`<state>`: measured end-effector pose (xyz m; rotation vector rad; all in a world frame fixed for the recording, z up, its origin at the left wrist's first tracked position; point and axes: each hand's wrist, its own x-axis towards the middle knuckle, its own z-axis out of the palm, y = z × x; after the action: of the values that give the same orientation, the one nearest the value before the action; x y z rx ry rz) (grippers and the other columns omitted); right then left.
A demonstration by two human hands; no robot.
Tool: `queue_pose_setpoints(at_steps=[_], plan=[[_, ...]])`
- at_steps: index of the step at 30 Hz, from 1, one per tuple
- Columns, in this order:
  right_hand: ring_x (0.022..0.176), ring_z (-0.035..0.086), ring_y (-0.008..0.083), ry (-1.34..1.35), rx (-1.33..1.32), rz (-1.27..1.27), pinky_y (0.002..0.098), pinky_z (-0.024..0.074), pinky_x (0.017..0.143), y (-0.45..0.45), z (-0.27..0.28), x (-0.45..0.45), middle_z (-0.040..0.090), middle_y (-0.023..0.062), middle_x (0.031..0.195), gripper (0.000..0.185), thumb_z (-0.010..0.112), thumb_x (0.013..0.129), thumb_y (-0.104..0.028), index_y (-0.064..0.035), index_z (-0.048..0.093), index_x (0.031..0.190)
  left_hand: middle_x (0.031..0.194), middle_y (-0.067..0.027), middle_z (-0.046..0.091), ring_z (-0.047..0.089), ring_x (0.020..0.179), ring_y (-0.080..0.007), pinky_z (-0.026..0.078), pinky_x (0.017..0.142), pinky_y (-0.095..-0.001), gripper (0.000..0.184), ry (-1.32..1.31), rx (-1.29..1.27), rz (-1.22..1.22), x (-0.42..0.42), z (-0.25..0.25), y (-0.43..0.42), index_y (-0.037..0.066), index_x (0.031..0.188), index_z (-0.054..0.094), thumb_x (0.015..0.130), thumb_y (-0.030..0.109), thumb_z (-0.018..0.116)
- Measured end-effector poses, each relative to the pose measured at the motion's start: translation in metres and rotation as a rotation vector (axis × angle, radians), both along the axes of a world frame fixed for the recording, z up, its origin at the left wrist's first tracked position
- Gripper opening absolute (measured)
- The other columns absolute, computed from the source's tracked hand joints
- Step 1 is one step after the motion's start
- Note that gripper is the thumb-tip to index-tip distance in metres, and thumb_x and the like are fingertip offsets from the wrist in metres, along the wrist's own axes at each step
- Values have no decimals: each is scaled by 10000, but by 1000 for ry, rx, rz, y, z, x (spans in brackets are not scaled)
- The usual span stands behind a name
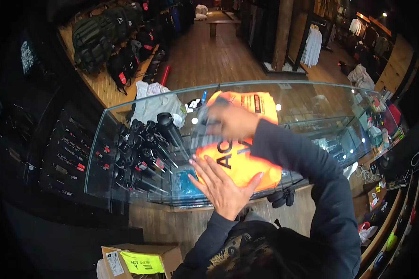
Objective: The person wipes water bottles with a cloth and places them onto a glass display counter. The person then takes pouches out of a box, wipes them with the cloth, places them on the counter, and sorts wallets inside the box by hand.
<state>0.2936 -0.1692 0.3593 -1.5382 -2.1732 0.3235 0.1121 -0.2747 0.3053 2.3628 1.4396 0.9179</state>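
Rests the left hand palm-down, fingers spread wide, at 7 o'clock on an orange package lying lettering-up on the glass counter, probably to keep it flat and steady. Reaches across with the right hand to the package's 11 o'clock, against a grey-black item; too blurred to tell whether gripped. Has black cylinders at 9 o'clock, bunched perhaps for display, and a cardboard box at 7 o'clock, apparently storing a yellow package.
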Motion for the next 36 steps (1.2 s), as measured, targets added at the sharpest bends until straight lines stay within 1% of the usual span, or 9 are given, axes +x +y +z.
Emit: queue_pose_setpoints(at_steps=[3, 8, 14, 18, 24, 28, 31, 33, 36], plan=[[1043, 649, 388, -138, 23, -424, 517, 512, 879, 33, 14, 52, 664, 217, 1154, 433, 605, 915, -420, -44, 641, 1126, 1576, -369, 89, 33, 1506, -444, -3, 1159, -630, 1375, 17, -15, 5, 0, 1, 2, -144, 1503, 116, 658, 759, 717], [1135, 601, 354, -162, 185, 68, 445, 468, 983, -71, 31, -13, 628, 183, 1185, 392, 652, 925, -327, -65, 605, 1212, 1564, -369, 140, 55, 1502, -452, -7, 1147, -652, 1404, 50, 25, -4, -1, 4, 3, -139, 1507, 117, 626, 762, 737], [1080, 612, 409, 143, 197, -422, 429, 479, 959, -46, 24, 57, 642, 234, 1164, 415, 628, 927, -289, 25, 595, 1195, 1596, -338, 64, 46, 1505, -449, 3, 1135, -672, 1398, 30, 41, -2, -3, -5, 0, -82, 1539, 64, 636, 743, 742], [1217, 557, 388, -49, 357, 268, 542, 352, 1116, -111, 6, 9, 587, 180, 1262, 347, 752, 832, -227, -35, 590, 1072, 1584, -353, 85, 9, 1510, -435, -18, 1137, -667, 1347, 62, 22, -10, -5, -3, 2, -117, 1498, 213, 627, 780, 713], [980, 672, 336, 142, 360, -300, 395, 529, 843, -59, 6, 79, 675, 207, 1020, 429, 652, 904, -228, -28, 559, 1271, 1589, -352, 72, 46, 1506, -447, -15, 1151, -646, 1419, 78, 32, 28, -1, 0, -2, -100, 1531, 74, 622, 780, 715], [1279, 516, 367, -24, 300, 407, 571, 244, 1186, -131, 17, 9, 593, 125, 1238, 259, 730, 819, -232, -72, 623, 991, 1617, -297, 45, 31, 1520, -400, -25, 1166, -620, 1361, 129, -12, -11, -9, -1, 4, -118, 1512, 150, 637, 769, 697], [1181, 596, 348, 152, 342, 394, 517, 388, 1115, -103, 6, 47, 633, 128, 1211, 233, 732, 836, -209, -47, 625, 964, 1611, -304, 78, 40, 1519, -404, -18, 1167, -619, 1358, 114, 27, 46, 0, -1, -1, -114, 1517, 134, 642, 750, 712], [1077, 661, 347, 325, 189, -97, 416, 512, 944, -84, 24, 70, 678, 197, 1087, 334, 675, 894, -198, 2, 617, 1155, 1597, -340, 64, 22, 1515, -425, -44, 1147, -650, 1421, 92, 14, 41, 2, 2, -1, -136, 1514, 78, 623, 785, 692], [975, 689, 351, 123, 330, -262, 396, 544, 838, -63, 9, 100, 680, 212, 1067, 334, 659, 904, -179, -5, 601, 1184, 1585, -357, 78, 30, 1509, -444, -34, 1144, -656, 1407, 95, 6, 40, 0, 3, -4, -139, 1510, 91, 637, 778, 705]])
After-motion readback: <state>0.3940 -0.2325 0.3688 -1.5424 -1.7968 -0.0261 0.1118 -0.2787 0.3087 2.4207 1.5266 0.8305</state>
